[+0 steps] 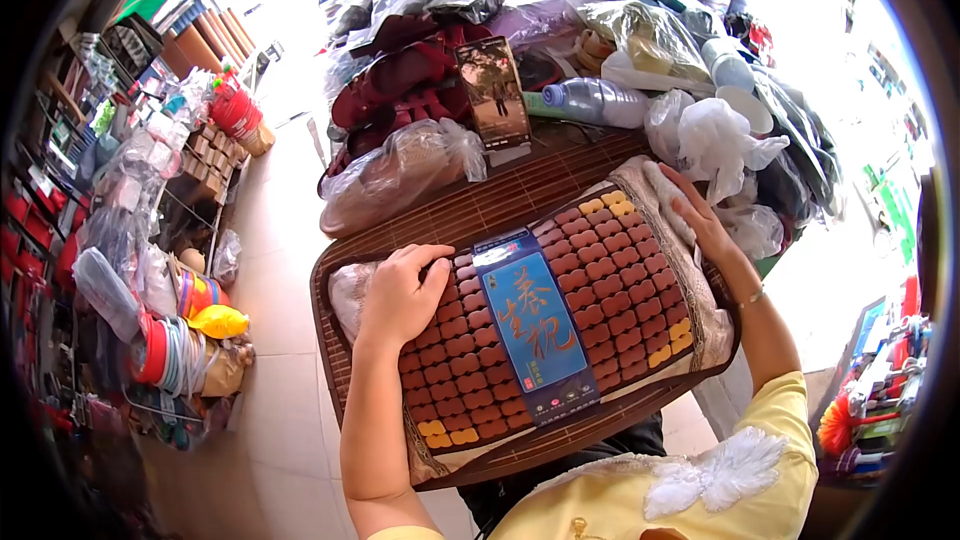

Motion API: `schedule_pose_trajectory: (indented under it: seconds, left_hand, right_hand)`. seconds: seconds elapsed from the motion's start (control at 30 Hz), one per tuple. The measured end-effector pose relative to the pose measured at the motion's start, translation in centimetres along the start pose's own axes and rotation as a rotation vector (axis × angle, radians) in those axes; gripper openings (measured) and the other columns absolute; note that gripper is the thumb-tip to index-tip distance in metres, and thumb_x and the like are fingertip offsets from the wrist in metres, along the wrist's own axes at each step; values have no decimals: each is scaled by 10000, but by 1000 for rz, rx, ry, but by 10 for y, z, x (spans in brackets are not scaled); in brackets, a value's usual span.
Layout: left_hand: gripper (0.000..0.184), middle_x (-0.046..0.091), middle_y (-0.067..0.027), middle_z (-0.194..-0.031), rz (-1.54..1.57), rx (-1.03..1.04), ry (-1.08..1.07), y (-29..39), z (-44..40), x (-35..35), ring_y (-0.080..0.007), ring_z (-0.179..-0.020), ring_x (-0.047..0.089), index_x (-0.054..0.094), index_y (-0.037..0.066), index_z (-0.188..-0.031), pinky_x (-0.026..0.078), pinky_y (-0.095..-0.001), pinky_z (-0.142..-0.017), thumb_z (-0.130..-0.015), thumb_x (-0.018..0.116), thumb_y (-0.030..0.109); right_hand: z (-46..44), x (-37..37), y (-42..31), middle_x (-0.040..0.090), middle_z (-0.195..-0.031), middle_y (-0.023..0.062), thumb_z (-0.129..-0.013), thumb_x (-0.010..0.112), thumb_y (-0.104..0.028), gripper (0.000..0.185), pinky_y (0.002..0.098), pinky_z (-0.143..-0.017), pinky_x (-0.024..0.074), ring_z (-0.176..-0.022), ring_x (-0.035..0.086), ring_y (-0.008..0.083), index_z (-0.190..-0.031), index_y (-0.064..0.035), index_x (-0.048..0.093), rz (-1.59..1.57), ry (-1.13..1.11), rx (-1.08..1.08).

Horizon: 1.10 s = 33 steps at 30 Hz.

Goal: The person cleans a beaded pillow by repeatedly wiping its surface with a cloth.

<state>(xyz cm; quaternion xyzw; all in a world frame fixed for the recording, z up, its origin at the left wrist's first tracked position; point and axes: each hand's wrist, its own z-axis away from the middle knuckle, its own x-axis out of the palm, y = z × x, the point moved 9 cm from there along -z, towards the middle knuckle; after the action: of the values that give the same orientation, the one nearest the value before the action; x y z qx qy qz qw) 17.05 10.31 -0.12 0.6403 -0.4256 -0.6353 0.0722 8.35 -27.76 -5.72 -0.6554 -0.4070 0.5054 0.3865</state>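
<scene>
Pillow (610,290) of brown tiles lies at centre frame on a slatted brown mat (530,178), its long axis running from lower left up toward upper right. Its blue label (536,325) wraps across the short axis, the characters' tops pointing up and slightly left. I see the left hand (405,285) palm down on the pillow's upper left, thumb a little apart from the fingers; I cannot tell whether that grip pinches anything. The right hand (700,220) rests open along the upper right end, fingers extended. Beyond the mat, I see a framed picture (494,95), a plastic bottle (600,103) and bagged shoes (395,175).
</scene>
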Motion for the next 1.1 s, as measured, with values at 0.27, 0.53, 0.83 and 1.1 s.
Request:
schedule_pose_trajectory:
  seconds: [0.27, 0.53, 0.83, 1.1]
  left_hand:
    - [272, 697, -152, -1082, 5, 25, 4, -2, 0, 1, -320, -1039, 643, 717, 39, -1066, 492, -385, -923, -918, 570, 214]
    - [277, 700, -156, -1057, 2, 39, 20, -1, 1, -1, -320, -1031, 645, 717, 37, -1065, 491, -388, -919, -924, 559, 215]
    - [291, 693, -166, -1061, 5, -58, 10, -44, -2, -24, -303, -1021, 647, 718, -1, -1026, 486, -364, -918, -927, 568, 227]
    - [250, 706, -149, -1019, 14, -32, 27, -40, 5, -25, -252, -981, 657, 705, -13, -1041, 481, -332, -903, -933, 563, 163]
  right_hand:
    - [86, 55, -121, 367, -1537, 182, -878, 604, -239, 578, 448, -1145, 284, -1430, 332, 354, -1409, -36, 504, 345, -324, -557]
    - [39, 20, -49, 379, -1528, 166, -948, 488, -252, 544, 374, -1170, 217, -1427, 334, 267, -1426, 6, 465, -35, -22, -199]
    - [-9, 55, -50, 448, -1477, 135, -916, 491, -159, 506, 358, -1159, 250, -1406, 362, 243, -1401, -18, 508, -130, -17, -211]
    - [80, 88, -127, 438, -1492, 170, -845, 545, -146, 538, 501, -1157, 268, -1426, 352, 352, -1382, -116, 553, 331, -217, -670]
